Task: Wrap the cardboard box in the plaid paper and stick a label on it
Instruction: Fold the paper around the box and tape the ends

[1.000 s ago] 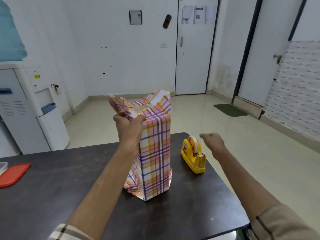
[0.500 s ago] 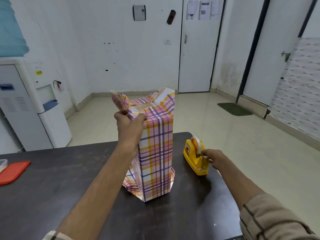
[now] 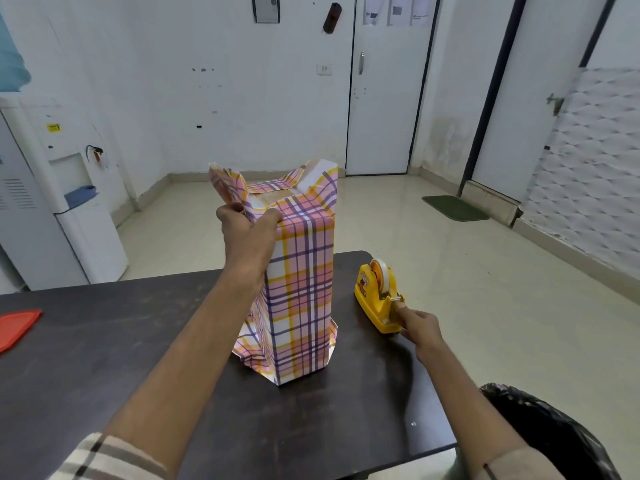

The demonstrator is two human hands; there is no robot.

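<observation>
one box [image 3: 273, 196] stands upright mid-counter [image 3: 104, 358], plaid paper [image 3: 301, 289] round its sides, top flaps open, bare cardboard showing between them. change: a second ago the right hand [image 3: 420, 329] hung in the air beyond the tape dispenser [image 3: 379, 299]; now it is down at the cutter end, grip pinched there, tape strip too thin to see. left hand [image 3: 247, 233] unchanged, grip closed on the top-left paper flap. reading: tape is probably about to be pulled for the top fold; wrap unfinished, label not started. count: 1 box, 1 paper sheet, 1 dispenser, 1 red lid [image 3: 17, 327] at the counter's left edge, 0 labels seen.
</observation>
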